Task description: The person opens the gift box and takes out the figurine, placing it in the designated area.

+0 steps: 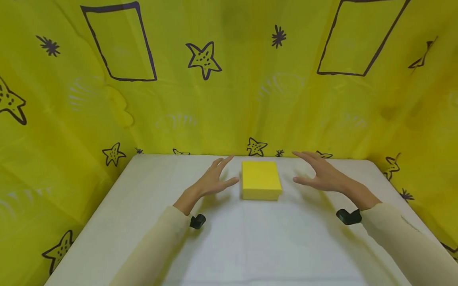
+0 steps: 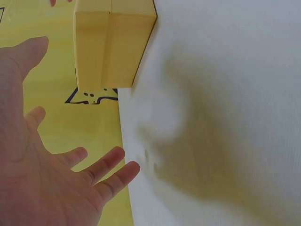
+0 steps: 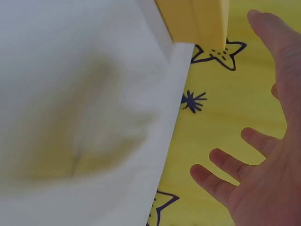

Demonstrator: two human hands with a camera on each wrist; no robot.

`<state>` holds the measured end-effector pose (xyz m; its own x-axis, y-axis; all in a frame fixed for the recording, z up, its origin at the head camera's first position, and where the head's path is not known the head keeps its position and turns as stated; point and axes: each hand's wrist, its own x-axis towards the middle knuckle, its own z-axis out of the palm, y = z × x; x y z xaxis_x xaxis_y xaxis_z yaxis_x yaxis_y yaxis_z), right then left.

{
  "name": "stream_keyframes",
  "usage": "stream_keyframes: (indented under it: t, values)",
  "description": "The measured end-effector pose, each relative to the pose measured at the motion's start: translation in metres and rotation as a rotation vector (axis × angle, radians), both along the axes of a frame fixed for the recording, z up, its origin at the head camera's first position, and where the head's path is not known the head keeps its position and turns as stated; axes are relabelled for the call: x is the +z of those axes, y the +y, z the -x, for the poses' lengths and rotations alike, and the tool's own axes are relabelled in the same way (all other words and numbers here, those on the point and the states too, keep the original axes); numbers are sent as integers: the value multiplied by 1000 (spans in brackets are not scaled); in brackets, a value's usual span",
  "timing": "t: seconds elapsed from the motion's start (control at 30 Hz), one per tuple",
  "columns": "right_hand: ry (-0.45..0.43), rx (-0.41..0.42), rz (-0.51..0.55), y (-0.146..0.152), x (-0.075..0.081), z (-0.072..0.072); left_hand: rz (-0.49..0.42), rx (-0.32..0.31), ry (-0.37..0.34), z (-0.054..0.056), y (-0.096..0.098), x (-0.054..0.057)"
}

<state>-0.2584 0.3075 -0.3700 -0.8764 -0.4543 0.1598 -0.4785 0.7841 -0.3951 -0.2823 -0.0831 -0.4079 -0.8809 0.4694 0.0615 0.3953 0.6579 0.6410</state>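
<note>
A yellow lidded box stands on the white table, near its far edge. To its left hovers my left hand, fingers spread and thumb pointing at the box's side, with a gap between. My right hand is held on the other side, a little farther off, its thumb and fingers stretched toward the box. Both palms face the box and hold nothing. In the left wrist view the box shows its side and lid edge above the spread fingers. The right wrist view catches only a corner of the box.
The white tabletop carries shadows of both arms. Behind it and along both sides hangs a yellow curtain printed with starfish and shells. A dark wrist device sits under the left cuff, and another by the right.
</note>
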Motion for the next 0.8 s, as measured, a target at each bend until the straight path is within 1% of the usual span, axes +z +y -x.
stream_keyframes:
  t: [0.17,0.3,0.37,0.47,0.6,0.73,0.8]
  values:
    - [-11,30,19,-11,1,5,-44,-45,-13,0,8,2]
    - [-22,51,29,-18,-1,8,-87,-74,-31,1,13,2]
    - [-29,51,36,-21,-3,9,-107,-84,-28,2,15,2]
    - [-47,55,52,-26,-5,11,-131,-82,-39,2,18,1]
    - [-88,55,91,-29,-11,13,-151,-53,-77,3,20,-1]
    - [-138,63,146,-32,-16,14,-201,-21,-157,2,22,-1]
    - [-167,62,169,-33,-18,14,-240,-9,-205,0,22,-1]
